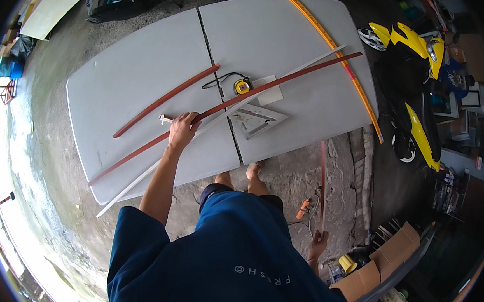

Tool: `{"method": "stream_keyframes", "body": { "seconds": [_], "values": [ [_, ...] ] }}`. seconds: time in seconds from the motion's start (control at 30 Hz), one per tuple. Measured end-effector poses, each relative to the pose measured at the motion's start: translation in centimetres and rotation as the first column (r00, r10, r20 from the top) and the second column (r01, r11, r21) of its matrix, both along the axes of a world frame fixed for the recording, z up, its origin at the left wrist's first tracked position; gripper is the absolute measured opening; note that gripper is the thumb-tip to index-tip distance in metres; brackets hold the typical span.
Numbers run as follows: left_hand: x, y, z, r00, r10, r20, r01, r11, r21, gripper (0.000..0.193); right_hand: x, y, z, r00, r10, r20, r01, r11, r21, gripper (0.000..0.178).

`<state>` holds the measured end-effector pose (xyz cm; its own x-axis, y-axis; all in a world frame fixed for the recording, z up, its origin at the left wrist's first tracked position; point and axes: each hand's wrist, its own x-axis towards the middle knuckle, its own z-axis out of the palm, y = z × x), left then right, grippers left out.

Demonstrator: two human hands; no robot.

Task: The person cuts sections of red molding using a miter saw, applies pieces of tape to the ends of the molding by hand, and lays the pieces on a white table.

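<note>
— Where is there open tabletop?

— The upper left of the grey folding table (pixel 118 80) is bare, and so is its far right part above the long brown strip (pixel 228 102).

— What blocks the middle?

— The short brown strip (pixel 167 100), white strip (pixel 222 116), yellow tape measure (pixel 242 86) and metal square (pixel 257 120) crowd it. The left hand (pixel 183 129) rests there too.

Brown cardboard boxes (pixel 383 262) (flaps open) stand lower right.
</note>
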<state>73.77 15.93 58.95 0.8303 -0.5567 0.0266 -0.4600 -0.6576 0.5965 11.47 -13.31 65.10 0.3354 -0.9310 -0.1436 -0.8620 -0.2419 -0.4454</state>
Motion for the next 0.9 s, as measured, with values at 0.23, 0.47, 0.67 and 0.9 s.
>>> {"method": "stream_keyframes", "body": {
  "seconds": [0.23,0.47,0.67,0.9],
  "values": [
    [-3.3,-3.2,7.7,0.894,0.228,0.386,-0.199,0.973,-0.113,0.044,18.5,-1.9,7.9,0.933,0.358,-0.050,-0.357,0.934,0.018,0.030],
    [-8.4,-8.9,21.0,0.911,-0.322,0.260,0.353,0.932,-0.084,0.043,39.0,-4.5,12.6,0.307,0.943,-0.124,-0.942,0.283,-0.179,0.035],
    [-10.8,3.8,18.1,0.954,0.242,-0.177,-0.245,0.970,0.009,0.023,54.1,2.3,13.7,0.184,0.981,0.068,-0.600,0.167,-0.782,0.036],
    [-15.9,15.4,14.9,0.523,0.462,-0.716,-0.835,0.111,-0.538,0.025,68.3,8.3,-0.3,0.003,1.000,0.024,-0.958,0.010,-0.287,0.034]
  ]
}}
